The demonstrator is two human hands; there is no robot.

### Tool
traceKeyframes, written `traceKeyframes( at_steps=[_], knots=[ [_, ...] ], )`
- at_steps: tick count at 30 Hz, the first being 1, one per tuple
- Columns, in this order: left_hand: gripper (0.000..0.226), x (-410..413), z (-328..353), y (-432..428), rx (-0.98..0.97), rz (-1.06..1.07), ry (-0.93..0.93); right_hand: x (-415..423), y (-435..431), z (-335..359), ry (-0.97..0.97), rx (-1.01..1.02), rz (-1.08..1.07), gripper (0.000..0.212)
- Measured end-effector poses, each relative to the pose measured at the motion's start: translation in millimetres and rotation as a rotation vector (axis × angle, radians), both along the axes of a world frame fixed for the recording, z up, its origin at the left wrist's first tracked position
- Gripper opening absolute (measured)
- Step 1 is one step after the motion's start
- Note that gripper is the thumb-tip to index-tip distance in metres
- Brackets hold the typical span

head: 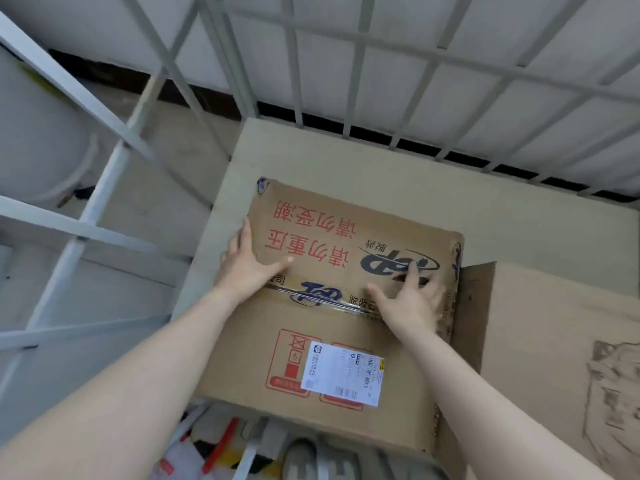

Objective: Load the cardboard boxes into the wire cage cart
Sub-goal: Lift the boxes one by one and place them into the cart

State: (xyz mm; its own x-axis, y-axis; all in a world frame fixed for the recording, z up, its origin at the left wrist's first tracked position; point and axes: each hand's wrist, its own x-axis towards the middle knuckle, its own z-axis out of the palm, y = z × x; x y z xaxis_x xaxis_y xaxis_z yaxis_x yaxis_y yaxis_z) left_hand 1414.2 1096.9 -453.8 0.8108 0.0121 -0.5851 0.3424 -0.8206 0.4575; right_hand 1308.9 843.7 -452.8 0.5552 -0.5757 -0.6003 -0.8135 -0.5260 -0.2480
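A cardboard box with red printing, a taped seam and a white shipping label lies flat on the pale floor board of the wire cage cart. My left hand rests on the box's top near its left edge, fingers straight, some over the side. My right hand presses flat on the top near the right edge, fingers spread. A second, plainer cardboard box stands right beside it on the right, touching it.
The cage's grid wall rises behind the boxes and a barred side panel stands to the left. Below the box's near edge lie a grey shoe and red and white clutter on the ground.
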Motion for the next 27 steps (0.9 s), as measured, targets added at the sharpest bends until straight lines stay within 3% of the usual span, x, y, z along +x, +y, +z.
traceKeyframes(
  at_steps=[3, 8, 13, 16, 20, 22, 27],
  knots=[
    [0.122, -7.4, -23.0, -6.5, 0.087, -0.033, -0.02, 3.6, 7.6, -11.8, 0.035, -0.081, 0.087, 0.113],
    [0.113, -16.3, -33.1, -9.0, 0.135, -0.061, -0.107, -4.8, 11.4, -19.0, 0.025, -0.193, 0.161, 0.11],
    [0.065, -29.5, -29.3, -29.0, 0.176, -0.215, -0.283, -3.2, 11.9, -20.5, 0.051, -0.209, 0.192, 0.108],
    [0.058, -25.7, -12.3, -38.5, 0.143, -0.26, -0.146, -7.2, 2.4, -12.0, 0.082, -0.151, 0.252, 0.107],
    [0.059, -24.2, 45.1, -40.5, 0.121, -0.378, 0.167, -15.0, -29.5, 34.0, 0.195, 0.071, 0.382, 0.086],
    [0.059, -27.2, 93.2, -48.9, 0.097, -0.376, 0.138, -7.1, -40.2, 82.0, 0.184, 0.131, 0.42, 0.075],
    [0.043, 0.7, 283.8, -87.5, 0.053, -0.431, -0.092, 36.4, -55.5, 267.3, -0.101, 0.124, 0.492, 0.058]
  ],
)
